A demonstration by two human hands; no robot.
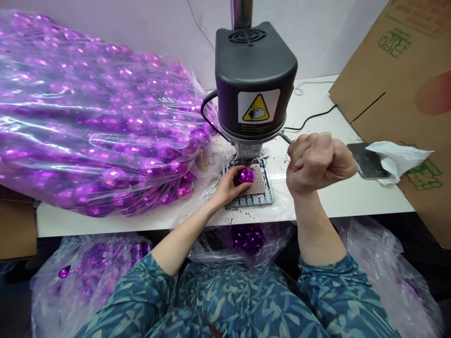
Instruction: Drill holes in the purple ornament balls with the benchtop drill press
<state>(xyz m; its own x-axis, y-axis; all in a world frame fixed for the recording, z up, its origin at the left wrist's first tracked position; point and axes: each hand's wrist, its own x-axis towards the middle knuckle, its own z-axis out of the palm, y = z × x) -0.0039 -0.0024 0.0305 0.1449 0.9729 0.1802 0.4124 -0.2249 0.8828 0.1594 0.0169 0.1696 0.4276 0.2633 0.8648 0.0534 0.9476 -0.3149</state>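
Observation:
A shiny purple faceted ball rests on a brown pad on the drill press base, right below the chuck. My left hand grips it from the left, thumb and fingers around its side. Above stands the black drill press, with a yellow warning label on its front. My right hand is raised to the right of the machine, its fingers closed around the end of the drill press lever; most of the lever is hidden by the hand.
A large clear bag of purple balls fills the left of the white table. A phone with a white tissue lies at right, beside a cardboard box. Dark shavings surround the base. Bags with purple pieces hang below the edge.

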